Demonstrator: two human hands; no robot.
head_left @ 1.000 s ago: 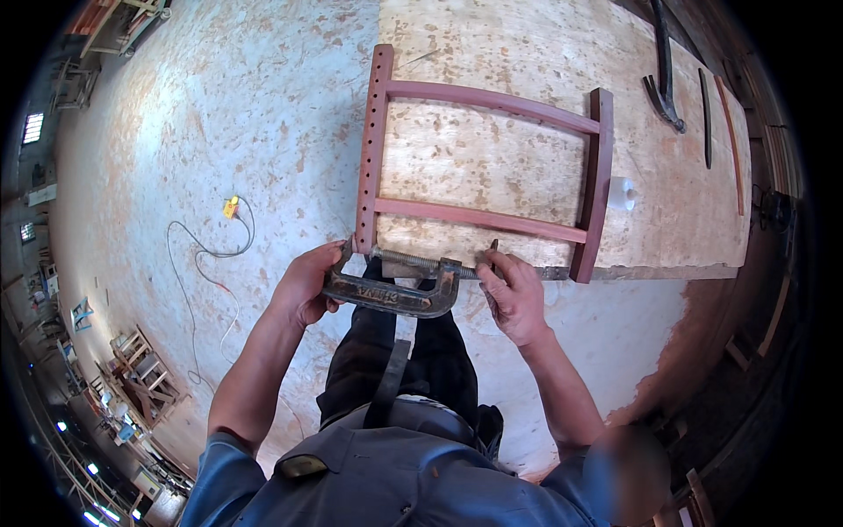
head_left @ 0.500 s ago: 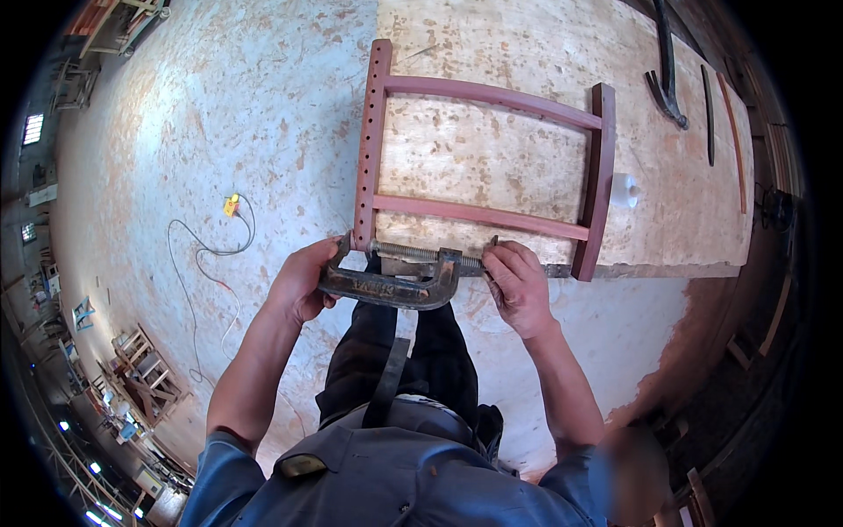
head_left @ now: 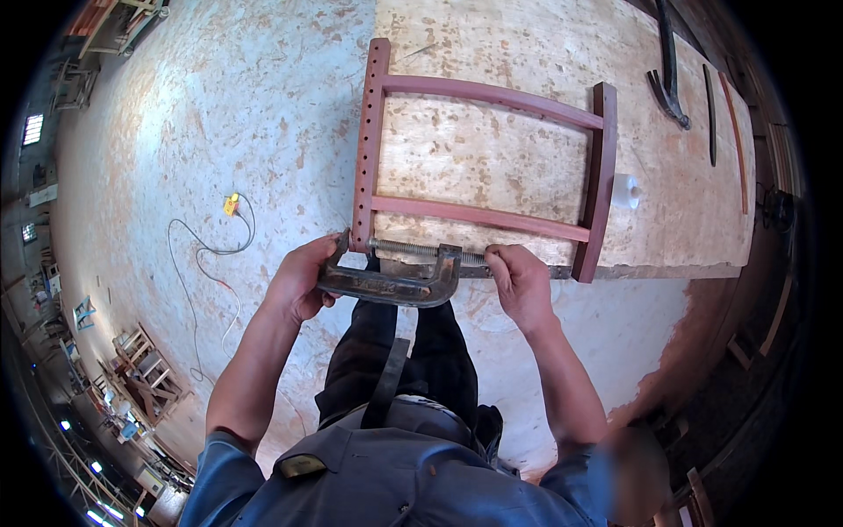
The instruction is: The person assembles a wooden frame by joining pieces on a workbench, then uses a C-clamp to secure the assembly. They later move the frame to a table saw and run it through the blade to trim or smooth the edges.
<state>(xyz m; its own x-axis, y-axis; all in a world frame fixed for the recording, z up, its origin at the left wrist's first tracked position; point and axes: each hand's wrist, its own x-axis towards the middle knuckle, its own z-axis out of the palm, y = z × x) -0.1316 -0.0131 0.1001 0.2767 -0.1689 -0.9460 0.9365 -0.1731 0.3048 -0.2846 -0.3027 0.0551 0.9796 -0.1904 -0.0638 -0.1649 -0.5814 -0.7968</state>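
A reddish-brown wooden frame (head_left: 483, 212) lies on the worn worktop. Its left upright has a row of dark holes, and two curved rails run across to the right upright. At the near left corner of the frame sits a dark metal G-clamp (head_left: 386, 286), its fixed jaw outside the left upright and its screw tip close against the inner side. My left hand (head_left: 305, 277) is closed round the clamp's left end. On the right, my right hand (head_left: 520, 279) has its fingers pinched on the outer end of the threaded screw, hiding the handle.
A pale, stained wooden worktop (head_left: 650, 237) carries a claw hammer (head_left: 672, 101), a dark strip (head_left: 709, 114), a reddish strip (head_left: 732, 140) and a white roll (head_left: 625, 191) beside the frame. A yellow plug box (head_left: 231, 205) with a cable lies on the floor at left.
My right hand has turned and its fingers have shifted their grip on the screw's end. The clamp has tilted slightly; the left hand and the frame stay nearly in place.
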